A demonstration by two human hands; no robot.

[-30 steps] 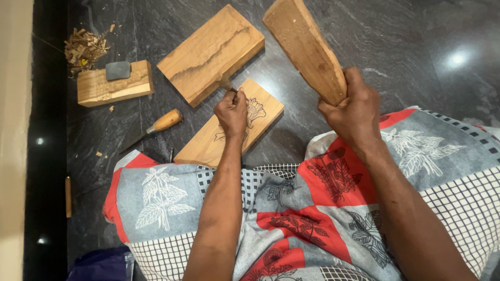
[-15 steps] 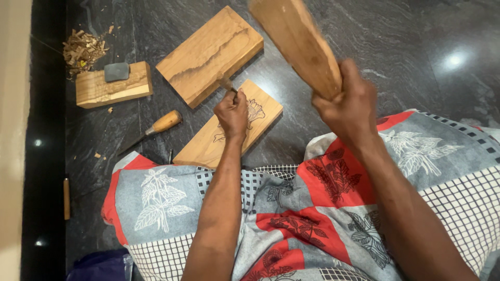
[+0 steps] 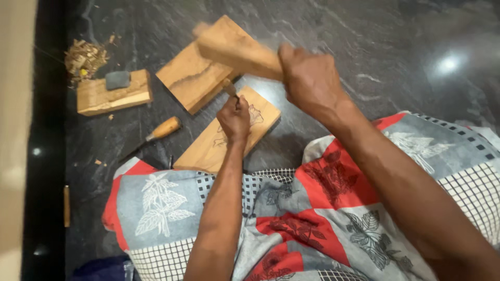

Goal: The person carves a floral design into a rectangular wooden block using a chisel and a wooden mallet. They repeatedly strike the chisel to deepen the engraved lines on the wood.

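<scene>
mallet (image 3: 237,48) swung down from raised onto chisel (image 3: 229,87) | right hand (image 3: 310,83) grasping mallet | left hand (image 3: 234,118) clenched on chisel over board (image 3: 208,148) | strike being landed

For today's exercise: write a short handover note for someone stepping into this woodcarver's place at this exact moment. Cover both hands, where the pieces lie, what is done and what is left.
Left hand: grips a chisel, tip on the carving board.
Right hand: holds the wooden mallet, blurred, just above the chisel handle.
Nearby on the dark floor: a larger plank, a small block with a grey stone, a spare chisel, a heap of shavings.
Done: a leafy outline shows on the board.
Left: most of the board looks uncut.
</scene>
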